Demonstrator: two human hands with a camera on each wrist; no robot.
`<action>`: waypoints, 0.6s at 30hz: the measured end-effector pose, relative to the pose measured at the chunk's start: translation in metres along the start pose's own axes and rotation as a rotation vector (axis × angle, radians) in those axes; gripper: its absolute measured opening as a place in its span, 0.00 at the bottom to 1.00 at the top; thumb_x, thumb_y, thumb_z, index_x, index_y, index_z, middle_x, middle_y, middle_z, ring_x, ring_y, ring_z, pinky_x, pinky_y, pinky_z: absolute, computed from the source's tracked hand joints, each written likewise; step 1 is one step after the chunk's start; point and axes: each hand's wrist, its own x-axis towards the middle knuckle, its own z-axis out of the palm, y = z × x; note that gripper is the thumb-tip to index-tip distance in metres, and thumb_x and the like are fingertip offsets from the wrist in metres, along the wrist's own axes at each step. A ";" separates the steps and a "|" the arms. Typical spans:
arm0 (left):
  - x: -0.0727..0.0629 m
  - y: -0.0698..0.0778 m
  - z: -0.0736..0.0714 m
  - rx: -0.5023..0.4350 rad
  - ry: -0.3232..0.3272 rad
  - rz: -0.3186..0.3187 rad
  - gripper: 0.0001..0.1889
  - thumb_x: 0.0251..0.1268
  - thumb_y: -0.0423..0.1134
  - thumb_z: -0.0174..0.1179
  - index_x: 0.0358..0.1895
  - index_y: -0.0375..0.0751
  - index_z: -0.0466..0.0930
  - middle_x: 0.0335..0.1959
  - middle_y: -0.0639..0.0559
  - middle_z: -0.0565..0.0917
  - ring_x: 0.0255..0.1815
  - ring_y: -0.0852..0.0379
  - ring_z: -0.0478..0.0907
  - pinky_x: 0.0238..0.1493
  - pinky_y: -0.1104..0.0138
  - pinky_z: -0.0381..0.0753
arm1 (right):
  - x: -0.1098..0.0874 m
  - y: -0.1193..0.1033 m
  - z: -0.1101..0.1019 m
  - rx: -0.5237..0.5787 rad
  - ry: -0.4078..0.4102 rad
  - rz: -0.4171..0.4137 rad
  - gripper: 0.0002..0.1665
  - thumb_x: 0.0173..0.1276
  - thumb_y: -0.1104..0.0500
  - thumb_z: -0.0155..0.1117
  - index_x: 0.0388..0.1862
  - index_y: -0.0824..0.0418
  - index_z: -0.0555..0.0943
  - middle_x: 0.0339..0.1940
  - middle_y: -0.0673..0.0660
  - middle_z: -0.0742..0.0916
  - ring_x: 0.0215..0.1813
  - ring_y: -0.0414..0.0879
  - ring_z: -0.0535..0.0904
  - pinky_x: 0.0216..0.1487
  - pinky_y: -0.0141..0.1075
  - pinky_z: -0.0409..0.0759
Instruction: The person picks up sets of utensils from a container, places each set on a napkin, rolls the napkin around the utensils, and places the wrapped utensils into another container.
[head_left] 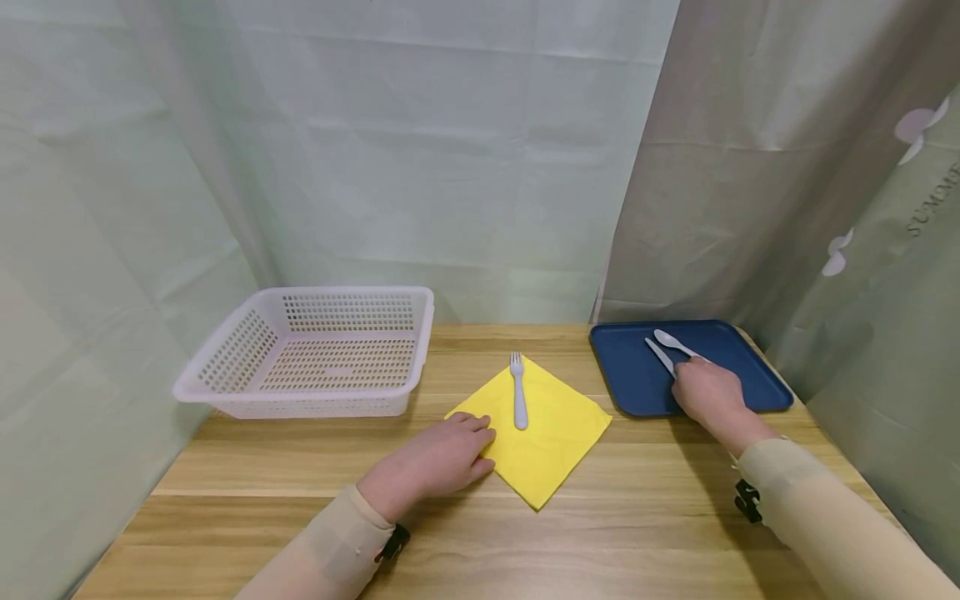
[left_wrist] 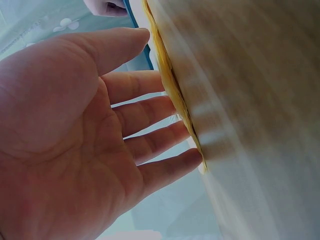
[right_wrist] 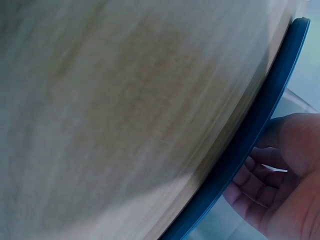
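A yellow napkin (head_left: 558,433) lies corner-on in the middle of the wooden table, a pale grey fork (head_left: 519,392) on top with tines pointing away. My left hand (head_left: 442,454) rests its fingertips at the napkin's left edge; in the left wrist view its fingers (left_wrist: 145,105) are nearly straight and spread. Over the blue tray (head_left: 630,387), my right hand (head_left: 708,392) reaches down with curled fingers at the handle end of a knife (head_left: 660,357). A spoon (head_left: 675,343) lies beside the knife, its handle partly behind the hand. The tray rim hides the right fingertips; I cannot tell whether they pinch the knife.
A white perforated plastic basket (head_left: 337,404) stands at the back left of the wooden table (head_left: 585,542). Hanging curtains (head_left: 450,167) enclose the back and both sides. The tray sits close to the right curtain.
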 end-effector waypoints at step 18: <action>0.000 0.000 0.000 -0.005 0.009 0.006 0.25 0.84 0.49 0.64 0.72 0.35 0.82 0.75 0.39 0.80 0.76 0.39 0.76 0.76 0.48 0.77 | 0.002 -0.001 -0.006 -0.001 -0.018 -0.022 0.09 0.71 0.67 0.61 0.29 0.64 0.80 0.27 0.61 0.81 0.30 0.58 0.80 0.30 0.58 0.83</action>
